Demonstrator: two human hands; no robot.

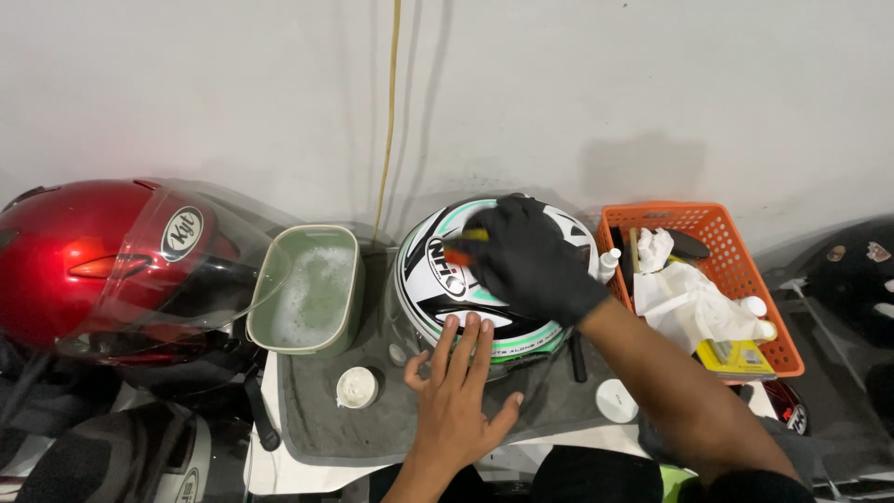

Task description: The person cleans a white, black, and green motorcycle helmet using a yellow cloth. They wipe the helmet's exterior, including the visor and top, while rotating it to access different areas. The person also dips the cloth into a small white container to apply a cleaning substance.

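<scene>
Against the white wall: a small work surface covered by a grey mat (326, 424), crowded with helmets and supplies.
Helmet: a white, black and green helmet (438, 284) sits at the centre of the mat, crown toward the wall, its lower rim facing the person.
Left hand: bare left hand (456, 396) lies flat with fingers spread – palm down, fingertips touching the helmet's lower rim, gripping nothing.
Right hand: black-gloved right hand (531, 261) is curled over the top of the shell, closed on a small tool with an orange and yellow handle (463, 244); what its working end is I cannot tell.
Handling: the shell looks hard, glossy and rounded, so likely slippery when wet and prone to rolling on its dome; it seems fairly light. The bottom rim, where the bare fingers press, looks the surest place to steady it – the smooth crown offers little purchase.
Tub: a pale green tub (352, 307) of foamy water stands just left of the helmet.
Small things: a white round cap (357, 387) and a white disc (616, 401) rest on the mat.
Basket: an orange basket (778, 349) at right holds white cloths, bottles and a yellow sponge.
Others: a red helmet (65, 261) with a clear visor stands far left.
</scene>
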